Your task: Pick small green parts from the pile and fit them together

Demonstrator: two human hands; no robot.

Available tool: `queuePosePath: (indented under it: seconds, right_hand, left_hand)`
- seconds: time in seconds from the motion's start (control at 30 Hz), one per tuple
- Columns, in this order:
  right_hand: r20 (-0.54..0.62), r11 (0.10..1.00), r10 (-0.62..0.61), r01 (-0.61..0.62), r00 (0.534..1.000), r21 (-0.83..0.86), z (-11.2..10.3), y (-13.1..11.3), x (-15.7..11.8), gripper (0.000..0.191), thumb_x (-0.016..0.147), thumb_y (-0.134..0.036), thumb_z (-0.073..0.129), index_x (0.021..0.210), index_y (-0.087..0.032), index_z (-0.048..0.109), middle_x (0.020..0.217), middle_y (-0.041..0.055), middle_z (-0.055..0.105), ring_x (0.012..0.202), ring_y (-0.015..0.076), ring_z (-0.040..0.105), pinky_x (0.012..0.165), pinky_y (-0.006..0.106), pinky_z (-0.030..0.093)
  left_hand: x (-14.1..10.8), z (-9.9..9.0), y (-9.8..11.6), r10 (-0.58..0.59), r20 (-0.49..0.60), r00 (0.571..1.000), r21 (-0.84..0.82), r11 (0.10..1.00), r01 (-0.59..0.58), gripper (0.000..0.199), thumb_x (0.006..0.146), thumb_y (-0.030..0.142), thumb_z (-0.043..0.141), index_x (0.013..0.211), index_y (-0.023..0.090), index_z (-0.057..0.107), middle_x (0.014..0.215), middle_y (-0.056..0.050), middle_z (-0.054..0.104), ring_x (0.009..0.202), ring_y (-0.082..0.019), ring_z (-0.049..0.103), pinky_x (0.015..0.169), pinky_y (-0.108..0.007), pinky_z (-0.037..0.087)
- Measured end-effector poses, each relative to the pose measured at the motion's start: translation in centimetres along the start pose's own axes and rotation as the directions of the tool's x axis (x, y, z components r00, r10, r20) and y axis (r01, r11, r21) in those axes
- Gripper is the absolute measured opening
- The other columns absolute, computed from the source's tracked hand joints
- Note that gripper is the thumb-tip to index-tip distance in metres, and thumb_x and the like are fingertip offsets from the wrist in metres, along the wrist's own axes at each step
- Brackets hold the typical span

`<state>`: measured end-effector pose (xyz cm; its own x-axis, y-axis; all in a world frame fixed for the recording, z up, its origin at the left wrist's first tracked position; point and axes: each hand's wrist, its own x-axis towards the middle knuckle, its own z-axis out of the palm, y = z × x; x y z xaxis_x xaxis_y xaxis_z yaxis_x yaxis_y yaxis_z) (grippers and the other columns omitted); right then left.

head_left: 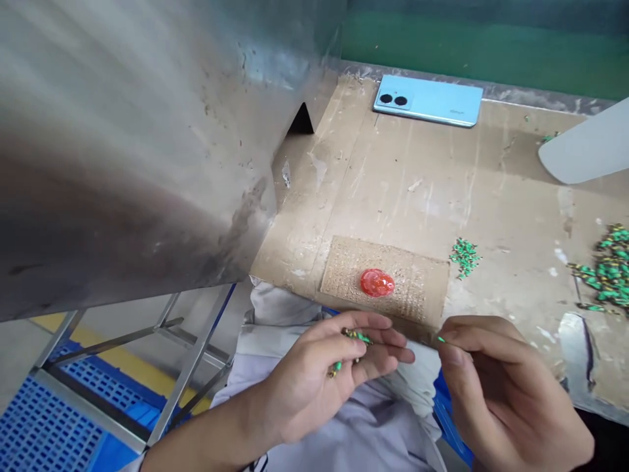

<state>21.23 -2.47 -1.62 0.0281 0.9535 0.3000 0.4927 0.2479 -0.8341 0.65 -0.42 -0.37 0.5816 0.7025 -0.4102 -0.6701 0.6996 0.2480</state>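
Small green-and-gold parts rest among the curled fingers of the left hand, loosely held. The right hand pinches one green-tipped piece between thumb and forefinger. Beyond lie a red disc on a cardboard pad and a heap of green parts.
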Motion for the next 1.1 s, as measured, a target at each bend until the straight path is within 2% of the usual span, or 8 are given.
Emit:
queuePosePath:
  seconds: [0.07,0.17,0.23,0.3,0.5,0.73,0.93,1.1]
  right_hand:
    - [0.035,0.999,-0.015,0.014,0.999,0.029,-0.1,-0.1,0.0,0.026,0.09,-0.002,0.068,0.104,-0.024,0.068,0.088,0.0045,0.066,0.076,0.0197,0.064,0.058,0.033,0.049]
    - [0.081,0.997,-0.012,0.005,0.997,0.081,-0.2,-0.4,0.0,0.026,0.091,0.0,0.069,0.104,-0.023,0.069,0.086,0.0035,0.067,0.073,0.0185,0.063,0.059,0.032,0.05]
    - [0.096,0.993,-0.001,-0.01,0.995,0.115,-0.1,-0.7,-0.1,0.026,0.091,-0.001,0.068,0.104,-0.023,0.069,0.086,0.0033,0.066,0.074,0.0183,0.064,0.06,0.031,0.051]
    - [0.107,0.988,-0.003,-0.014,0.994,0.157,0.0,-0.8,-0.1,0.025,0.091,-0.001,0.068,0.104,-0.022,0.068,0.087,0.0031,0.065,0.073,0.0171,0.063,0.059,0.03,0.051]
    - [0.122,0.972,0.01,-0.038,0.992,0.231,0.4,-1.3,0.1,0.022,0.094,0.0,0.065,0.104,-0.019,0.066,0.088,0.0026,0.062,0.077,0.0142,0.061,0.064,0.026,0.051]
    - [0.142,0.912,0.163,-0.204,0.976,0.357,1.7,-2.7,-0.1,0.016,0.105,-0.007,0.054,0.106,-0.022,0.061,0.089,0.0013,0.062,0.077,0.0109,0.062,0.06,0.019,0.052]
    - [0.148,0.934,0.145,-0.185,0.978,0.306,2.2,-2.4,-0.3,0.016,0.103,-0.008,0.059,0.105,-0.022,0.064,0.09,0.0015,0.066,0.085,0.0116,0.066,0.074,0.018,0.057]
    - [0.119,0.944,0.14,-0.169,0.983,0.284,1.7,-2.4,-0.3,0.016,0.102,-0.007,0.061,0.104,-0.023,0.064,0.087,-0.0006,0.065,0.081,0.0094,0.064,0.072,0.015,0.055]
  left_hand:
    - [-0.1,-0.1,0.1,-0.004,0.007,1.0,0.04,0.999,0.004,0.023,0.103,0.008,0.062,0.119,0.014,0.078,0.121,-0.009,0.083,0.118,-0.018,0.078,0.107,-0.024,0.057]
    - [0.2,-0.3,0.0,0.0,0.022,1.0,0.095,0.996,-0.002,0.013,0.105,0.021,0.068,0.117,0.016,0.073,0.111,-0.009,0.084,0.096,-0.015,0.082,0.075,-0.015,0.06]
    - [0.4,-0.6,-0.1,-0.004,0.009,1.0,0.116,0.993,0.003,0.015,0.101,0.027,0.076,0.111,0.017,0.069,0.103,-0.009,0.085,0.075,-0.011,0.08,0.054,-0.012,0.049]
    - [0.7,-0.7,-0.1,-0.013,-0.009,1.0,0.136,0.991,0.014,0.021,0.097,0.032,0.08,0.102,0.017,0.067,0.097,-0.01,0.084,0.061,-0.009,0.072,0.046,-0.013,0.038]
    - [0.7,-0.7,0.3,-0.068,-0.118,0.991,0.186,0.978,0.09,0.022,0.088,0.032,0.09,0.091,0.012,0.081,0.072,-0.004,0.074,0.056,-0.003,0.052,0.053,-0.013,0.037]
    - [0.5,-0.4,0.5,-0.034,-0.221,0.975,0.198,0.977,0.079,0.018,0.078,0.018,0.094,0.082,0.015,0.076,0.069,0.0,0.071,0.054,-0.004,0.052,0.053,-0.014,0.036]
    - [0.7,-0.7,0.3,0.045,-0.128,0.991,0.336,0.942,0.0,0.02,0.09,0.022,0.084,0.11,0.02,0.084,0.084,-0.002,0.076,0.057,-0.003,0.05,0.054,-0.015,0.038]
    - [0.6,-0.7,0.2,0.073,-0.102,0.992,0.357,0.934,-0.032,0.011,0.094,0.024,0.081,0.101,0.016,0.079,0.084,-0.004,0.078,0.053,-0.004,0.046,0.051,-0.016,0.036]
